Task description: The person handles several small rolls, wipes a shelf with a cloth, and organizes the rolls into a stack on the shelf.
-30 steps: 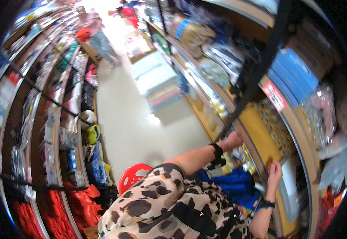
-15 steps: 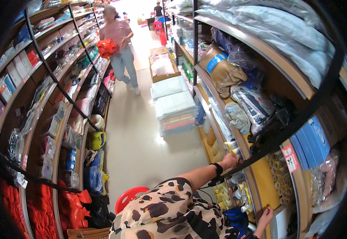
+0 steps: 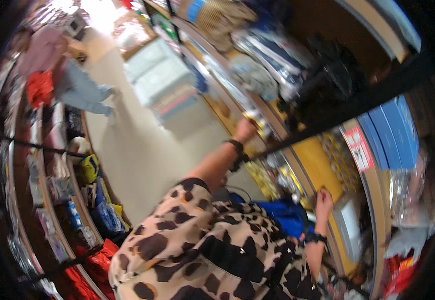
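My left hand point(image 3: 245, 131) reaches to the lower shelf on the right, its fingers closed beside small white and yellow rolls point(image 3: 261, 126). Blur hides whether a roll is in its grip. My right hand point(image 3: 323, 202) is raised in front of the yellow shelf board point(image 3: 313, 162), fingers drawn together in a pinch; what they hold, if anything, is too small to make out. Deeper on that board lie several rolls with yellow rims point(image 3: 336, 156). Below, between my arms, more yellow packs point(image 3: 263, 179) sit near a blue bag-like thing point(image 3: 282, 216).
A person point(image 3: 52, 65) with a red bundle point(image 3: 39, 89) is in the aisle at far left. Stacked white packs point(image 3: 158, 67) stand on the floor point(image 3: 132, 155). A dark shelf post point(image 3: 347, 107) crosses above my hands. Blue boxes point(image 3: 390, 132) fill the right shelf.
The whole view has swung right and blurred. The person with the red bundle has come nearer along the aisle. My right hand has come further into view, pinched; my left stays by the rolls.
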### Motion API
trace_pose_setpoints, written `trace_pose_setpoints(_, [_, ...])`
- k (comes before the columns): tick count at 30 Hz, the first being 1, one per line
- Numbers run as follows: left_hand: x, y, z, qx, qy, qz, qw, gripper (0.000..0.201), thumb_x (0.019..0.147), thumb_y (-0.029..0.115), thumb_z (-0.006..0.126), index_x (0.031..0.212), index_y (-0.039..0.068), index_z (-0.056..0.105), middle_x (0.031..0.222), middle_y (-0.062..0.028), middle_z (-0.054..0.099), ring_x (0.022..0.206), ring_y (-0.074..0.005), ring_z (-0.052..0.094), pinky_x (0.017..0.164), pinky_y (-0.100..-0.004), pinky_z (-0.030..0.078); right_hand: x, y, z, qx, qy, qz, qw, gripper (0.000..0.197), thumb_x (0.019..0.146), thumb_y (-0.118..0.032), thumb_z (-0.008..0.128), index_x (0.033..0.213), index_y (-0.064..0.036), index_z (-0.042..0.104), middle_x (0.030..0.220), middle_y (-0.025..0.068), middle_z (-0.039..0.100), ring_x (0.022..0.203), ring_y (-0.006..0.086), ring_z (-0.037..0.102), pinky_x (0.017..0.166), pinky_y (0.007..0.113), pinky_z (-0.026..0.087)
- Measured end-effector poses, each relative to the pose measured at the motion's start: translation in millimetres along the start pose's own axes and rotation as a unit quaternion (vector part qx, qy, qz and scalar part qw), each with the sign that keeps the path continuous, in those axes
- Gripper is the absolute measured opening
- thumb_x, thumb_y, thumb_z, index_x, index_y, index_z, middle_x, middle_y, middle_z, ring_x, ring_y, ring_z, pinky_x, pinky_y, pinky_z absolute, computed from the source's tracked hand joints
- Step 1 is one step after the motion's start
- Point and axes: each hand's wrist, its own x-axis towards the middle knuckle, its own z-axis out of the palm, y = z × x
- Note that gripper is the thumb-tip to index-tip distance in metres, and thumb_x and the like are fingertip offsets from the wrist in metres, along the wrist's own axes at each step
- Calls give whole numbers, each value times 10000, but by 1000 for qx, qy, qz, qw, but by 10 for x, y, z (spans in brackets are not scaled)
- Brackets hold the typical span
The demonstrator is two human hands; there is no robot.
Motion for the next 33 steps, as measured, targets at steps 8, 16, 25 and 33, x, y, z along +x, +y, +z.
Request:
trace_pose_setpoints(8, [-137,314,178,171,10,78,982,460,656,262,658,1041,64,502,1038,-166,493,962,-316,475,793,-394,406,-208,-67,-172,-116,51,32,991,152,772,-82,523,911,-27,549,781,126,590,701,248,576,642,331,452])
trace_pose_setpoints(16, [184,-20,691,439,-93,111,887,669,659,473,585,1176,68,453,1255,-171,342,1224,-381,182,887,-580,257,-247,-213,-146,-163,68,51,983,153,774,-72,510,921,-37,532,787,123,585,703,261,574,642,340,452])
trace_pose_setpoints(25, [223,95,732,521,-174,111,828,579,721,378,508,1208,82,411,1220,-134,390,1131,-348,318,870,-585,273,-290,-217,-102,-198,89,32,976,168,778,-88,509,937,-38,528,878,149,586,798,300,572,690,378,450])
trace_pose_setpoints(33, [237,62,774,466,-146,130,863,520,696,350,542,1129,72,465,1155,-143,441,1090,-333,381,825,-497,329,-353,-230,-83,-188,108,1,976,171,776,-67,494,939,-35,533,862,161,569,780,329,558,680,398,449])
